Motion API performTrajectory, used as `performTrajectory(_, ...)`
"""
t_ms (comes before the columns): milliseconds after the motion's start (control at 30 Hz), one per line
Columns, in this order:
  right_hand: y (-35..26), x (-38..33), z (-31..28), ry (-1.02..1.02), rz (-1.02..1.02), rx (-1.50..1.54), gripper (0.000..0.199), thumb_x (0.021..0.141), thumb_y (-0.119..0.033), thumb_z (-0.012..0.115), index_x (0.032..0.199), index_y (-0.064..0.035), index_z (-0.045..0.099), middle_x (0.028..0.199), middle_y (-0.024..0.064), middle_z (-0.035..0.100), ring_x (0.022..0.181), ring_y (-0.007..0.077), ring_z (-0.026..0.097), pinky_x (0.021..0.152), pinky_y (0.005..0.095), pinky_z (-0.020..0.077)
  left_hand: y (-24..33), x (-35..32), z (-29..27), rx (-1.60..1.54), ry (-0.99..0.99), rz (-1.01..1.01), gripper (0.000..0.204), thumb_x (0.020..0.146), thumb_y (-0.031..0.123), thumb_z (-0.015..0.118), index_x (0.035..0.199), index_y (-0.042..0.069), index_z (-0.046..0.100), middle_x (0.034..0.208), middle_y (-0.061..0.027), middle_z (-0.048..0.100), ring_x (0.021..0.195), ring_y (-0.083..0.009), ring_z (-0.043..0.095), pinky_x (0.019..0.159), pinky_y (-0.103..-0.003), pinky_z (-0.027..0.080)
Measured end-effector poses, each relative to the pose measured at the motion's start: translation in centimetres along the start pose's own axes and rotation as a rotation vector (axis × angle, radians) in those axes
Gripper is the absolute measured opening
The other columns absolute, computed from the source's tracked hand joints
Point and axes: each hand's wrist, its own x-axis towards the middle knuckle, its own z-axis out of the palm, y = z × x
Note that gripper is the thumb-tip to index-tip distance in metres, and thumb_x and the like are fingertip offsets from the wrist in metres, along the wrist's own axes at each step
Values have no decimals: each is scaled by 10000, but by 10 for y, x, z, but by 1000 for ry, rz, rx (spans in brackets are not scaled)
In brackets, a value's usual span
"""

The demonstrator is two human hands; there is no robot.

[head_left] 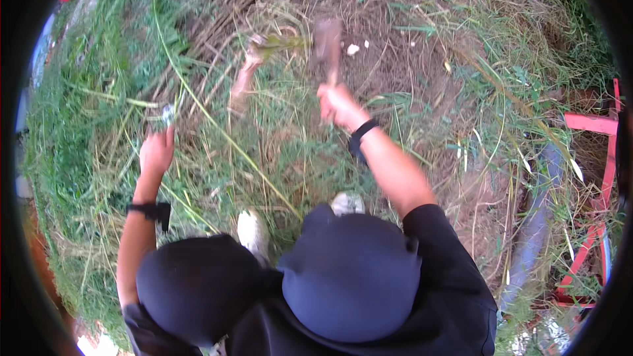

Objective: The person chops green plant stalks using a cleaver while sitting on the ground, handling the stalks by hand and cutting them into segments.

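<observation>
right hand [339, 107] wrapped tight around the handle of a blurry hoe [327, 43], blade out front over bare dirt [395, 59] beside a grass clump [277, 43]. long way of the tool running straight away from the body, blade end far. probably best to keep that grip firm and feet [250, 231] back. left hand [156, 151] out to the side, pinching something small and pale, too blurry to name.

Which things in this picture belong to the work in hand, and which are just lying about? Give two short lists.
In use:
- right hand, gripping a blurred hammer-like tool
- left hand, holding a small pale object
- brown stake in the grass, close to the tool

Lying about:
- red metal frame at the right
- grey pipe beside it
- white stones on bare soil
</observation>
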Motion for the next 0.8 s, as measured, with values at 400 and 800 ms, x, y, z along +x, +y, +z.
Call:
performTrajectory(400, -15, -55, -20, 134, -208, 443, 157, 916, -80, 622, 813, -51, 507, 599, -9, 500, 429, 91, 462, 363, 247, 389, 54, 47, -15, -185, 44, 113, 481, 1032, 385, 378, 939, 15, 672, 850, -258, 669, 795, -465, 640, 719, -558, 505)
performTrajectory(800, -282, -314, -194, -132, -1550, 118, 283, 846, -232, 495, 590, -162, 396, 656, 22, 446, 606, 171, 402, 734, 359, 391, 70, 70, -7, -182, 22, 282, 542, 1036, 409, 374, 806, 7, 657, 791, -246, 664, 770, -445, 642, 733, -536, 506)
